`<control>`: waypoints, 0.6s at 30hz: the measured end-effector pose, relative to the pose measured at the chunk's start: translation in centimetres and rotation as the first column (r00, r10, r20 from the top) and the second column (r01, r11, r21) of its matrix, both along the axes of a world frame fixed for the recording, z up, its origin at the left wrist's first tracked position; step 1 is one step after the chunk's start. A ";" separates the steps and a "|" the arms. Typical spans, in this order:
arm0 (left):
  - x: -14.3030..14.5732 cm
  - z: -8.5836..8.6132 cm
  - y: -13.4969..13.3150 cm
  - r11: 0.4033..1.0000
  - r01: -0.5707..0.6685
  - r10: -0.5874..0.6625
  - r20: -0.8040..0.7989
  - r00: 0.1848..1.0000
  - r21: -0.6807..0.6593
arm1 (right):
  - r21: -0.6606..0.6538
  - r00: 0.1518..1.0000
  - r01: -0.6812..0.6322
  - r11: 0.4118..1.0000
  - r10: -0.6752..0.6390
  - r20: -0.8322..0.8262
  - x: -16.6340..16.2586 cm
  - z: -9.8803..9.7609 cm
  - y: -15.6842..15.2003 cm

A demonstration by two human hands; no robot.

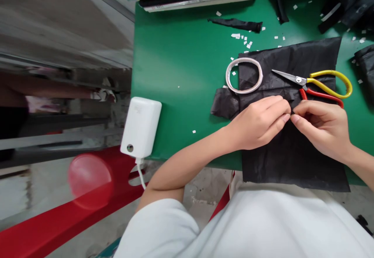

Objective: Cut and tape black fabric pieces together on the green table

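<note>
A sheet of thin black fabric (295,160) lies across the table edge, its near part hanging over the front. My left hand (263,121) pinches a fold of it from the left. Close beside it, my right hand (324,127) pinches the same fabric with thumb and forefinger, the fingertips of both hands almost touching. Just beyond the hands, scissors (300,80) with one yellow and one red handle rest on the fabric, blades pointing left. A roll of white tape (260,75) lies partly on the fabric's left side. Whatever sits between my fingertips is hidden.
The green table (175,63) carries scattered white paper bits and a black fabric strip (236,24). A white power bank (142,127) with a cable stands at the left edge. Books (198,0) are stacked at the back; more black fabric (350,8) lies back right. A red chair (87,195) is at lower left.
</note>
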State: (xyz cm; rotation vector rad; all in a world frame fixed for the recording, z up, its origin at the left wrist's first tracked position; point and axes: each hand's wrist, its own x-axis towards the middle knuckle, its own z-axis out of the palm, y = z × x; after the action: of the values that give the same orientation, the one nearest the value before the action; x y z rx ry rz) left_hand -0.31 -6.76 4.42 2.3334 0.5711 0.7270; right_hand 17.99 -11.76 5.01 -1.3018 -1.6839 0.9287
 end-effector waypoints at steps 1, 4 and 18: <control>0.0 0.0 0.0 1.000 0.007 -0.006 0.009 1.000 -0.025 | 0.002 1.000 -0.007 1.000 0.007 0.001 0.0 0.0 0.0; -0.1 0.1 0.2 0.993 0.028 -0.024 0.034 0.999 -0.111 | 0.011 1.000 -0.027 1.000 0.027 0.001 0.0 0.0 0.0; -0.2 0.6 0.4 0.886 0.067 -0.038 0.071 0.997 -0.460 | 0.086 0.996 -0.081 0.993 0.079 0.029 0.2 -0.1 0.2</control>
State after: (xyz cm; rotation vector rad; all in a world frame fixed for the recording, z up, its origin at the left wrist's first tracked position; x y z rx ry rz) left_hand -0.50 -6.40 5.00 1.8687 0.5792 0.5599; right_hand 18.19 -11.57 4.96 -1.2004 -1.7880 0.8780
